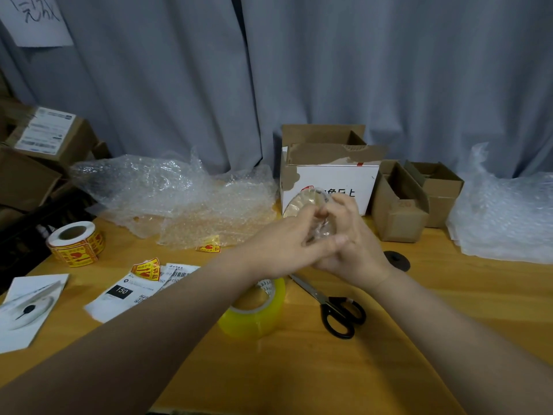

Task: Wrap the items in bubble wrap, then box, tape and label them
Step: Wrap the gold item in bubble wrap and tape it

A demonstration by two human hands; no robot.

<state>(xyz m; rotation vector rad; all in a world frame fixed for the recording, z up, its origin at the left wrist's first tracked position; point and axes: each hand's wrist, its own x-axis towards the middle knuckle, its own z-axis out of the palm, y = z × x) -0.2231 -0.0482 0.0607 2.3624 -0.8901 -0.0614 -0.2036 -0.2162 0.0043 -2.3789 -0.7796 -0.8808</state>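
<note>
Item under handling: a round item (301, 201), flat and tan, partly covered by clear film. Whether it is a disc or a ring cannot be told, because the hands cover most of it. It is held above the counter (299, 369), directly in front of the white box (329, 181).

Hands: the left hand (287, 238) and the right hand (351, 235) meet around the item. The fingers of both curl over its lower half and pinch the film against it. Only the upper rim shows.

Handling judgement: the item appears light and stiff, and possibly breakable if it is a thin disc. The film looks slick and soft and is likely to slip or spring open if released. It is best held by the rim with the thumbs on the loose edge of the film, not by the flat faces.

Surroundings, relative to the white box:
- The box stands open, with torn flaps.
- A crumpled bubble wrap sheet (179, 199) lies just to its left.
- Small brown boxes (401, 205), also open, stand just to its right, with more bubble wrap (505, 217) beyond them.
- In front of it, nearer the person, are a yellow tape roll (254, 313), scissors (329, 304) and a dark disc (396, 260).
- Well to its front-left are a label roll (76, 244) and printed shipping labels (125, 295).

Stage judgement: wrapping is in progress. Boxing, taping and labelling are not yet done.
</note>
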